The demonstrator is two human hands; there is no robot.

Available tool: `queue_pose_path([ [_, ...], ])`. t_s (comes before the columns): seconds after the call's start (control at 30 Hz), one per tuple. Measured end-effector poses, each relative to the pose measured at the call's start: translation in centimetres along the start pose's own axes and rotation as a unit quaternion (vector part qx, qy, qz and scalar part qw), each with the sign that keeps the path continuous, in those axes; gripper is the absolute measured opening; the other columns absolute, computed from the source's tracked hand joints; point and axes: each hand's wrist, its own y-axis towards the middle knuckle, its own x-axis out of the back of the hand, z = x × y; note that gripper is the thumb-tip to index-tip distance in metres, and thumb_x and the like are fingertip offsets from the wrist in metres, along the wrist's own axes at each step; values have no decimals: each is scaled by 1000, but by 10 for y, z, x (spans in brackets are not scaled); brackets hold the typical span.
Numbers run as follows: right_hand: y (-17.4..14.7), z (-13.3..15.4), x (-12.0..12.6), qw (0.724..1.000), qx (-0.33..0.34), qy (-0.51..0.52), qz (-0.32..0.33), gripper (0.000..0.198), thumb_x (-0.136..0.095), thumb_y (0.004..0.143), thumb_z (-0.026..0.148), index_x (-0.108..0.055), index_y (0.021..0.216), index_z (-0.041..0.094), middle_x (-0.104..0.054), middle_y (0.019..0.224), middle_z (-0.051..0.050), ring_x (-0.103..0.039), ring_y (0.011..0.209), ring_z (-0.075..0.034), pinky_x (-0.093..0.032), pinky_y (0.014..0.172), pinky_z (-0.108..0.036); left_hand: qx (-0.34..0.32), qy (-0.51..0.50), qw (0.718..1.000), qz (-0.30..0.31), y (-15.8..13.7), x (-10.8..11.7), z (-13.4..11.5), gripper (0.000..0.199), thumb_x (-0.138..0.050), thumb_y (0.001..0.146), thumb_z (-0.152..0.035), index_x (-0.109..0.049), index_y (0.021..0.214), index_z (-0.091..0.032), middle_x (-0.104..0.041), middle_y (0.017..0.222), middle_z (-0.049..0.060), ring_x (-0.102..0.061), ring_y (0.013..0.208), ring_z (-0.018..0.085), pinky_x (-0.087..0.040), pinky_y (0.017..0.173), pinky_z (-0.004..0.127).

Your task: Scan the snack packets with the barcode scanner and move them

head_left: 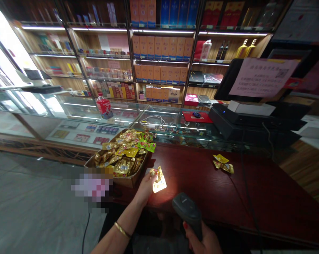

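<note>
Hands apart, both loaded. Left hand (145, 188), lower center of the frame, has thumb and fingers pinched on a shiny gold packet (159, 183) by its upper left part; packet is held up just above the dark red table (186, 165), right of the box, with a bright patch of light on it and on the wood around it. Gold bangle (122, 230) on the left wrist. Right hand (205, 240), bottom edge right of center, is wrapped around the handle of a black handheld scanner (184, 206); scanner head points up-left toward the packet, not touching it. Left of the left hand: cardboard box (129, 181) heaped with gold and yellow packets (122, 165), one green packet (146, 144) at its upper right corner. Two more, a yellow packet (221, 158) and a gold one partly under it, lie on the table at center right, well apart from the hands. Behind the table, glass counter (125, 119) with a red-labeled bottle (104, 107), a white cable (159, 120) and a mouse (196, 115) on a red mat (188, 116). Upper right: dark monitor (228, 79) with a paper sheet (262, 77) on it; print too blurred to read. Boxed goods fill shelves across the top.
</note>
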Motion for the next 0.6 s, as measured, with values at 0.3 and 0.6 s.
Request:
queue_pose_path([
  [0.3, 8, 5, -5, 1000, 8, 24, 17, 67, -47, 77, 82, -68, 83, 19, -62, 50, -1, -60, 46, -19, -45, 50, -26, -1, -17, 1000, -5, 0, 4, 2, 49, -84, 62, -48, -72, 92, -12, -77, 81, 10, -73, 73, 25, -55, 71, 34],
  [0.6, 5, -2, -6, 999, -5, 46, 9, 65, -49, 77, 80, -67, 79, 18, -61, 49, -1, -59, 45, -17, -44, 48, -25, -11, -2, 1000, -22, 1, 8, 0, 41, -84, 62, -44, -75, 86, -11, -76, 76, 9, -71, 67, 21, -53, 65, 29],
])
